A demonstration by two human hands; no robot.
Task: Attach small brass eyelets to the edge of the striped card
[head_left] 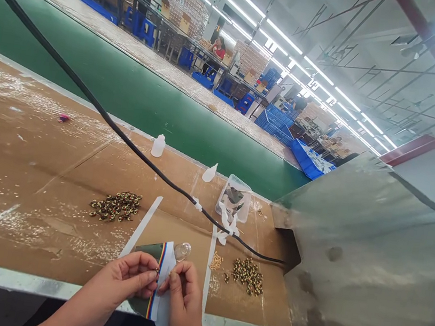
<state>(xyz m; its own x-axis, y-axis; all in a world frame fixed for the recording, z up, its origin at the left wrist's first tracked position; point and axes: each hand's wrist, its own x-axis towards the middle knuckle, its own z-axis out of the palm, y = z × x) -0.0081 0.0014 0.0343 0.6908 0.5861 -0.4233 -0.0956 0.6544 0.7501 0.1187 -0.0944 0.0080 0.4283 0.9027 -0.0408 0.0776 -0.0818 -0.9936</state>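
At the bottom centre of the frame, a tiny bead-like part [157,271] sits pinched between the left hand [129,276] and the right hand [182,290], fingertips closed over a striped card [161,263]. One heap of small parts [116,206] lies centre-left on the tabletop [18,167], another heap [248,275] at right; judging by these, much remains.

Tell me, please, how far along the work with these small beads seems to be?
One pile of small dark pieces lies left on the brown bench, perhaps finished, though that cannot be told. The left hand and right hand pinch one tiny piece together. Another dark pile and pale beads lie at right.
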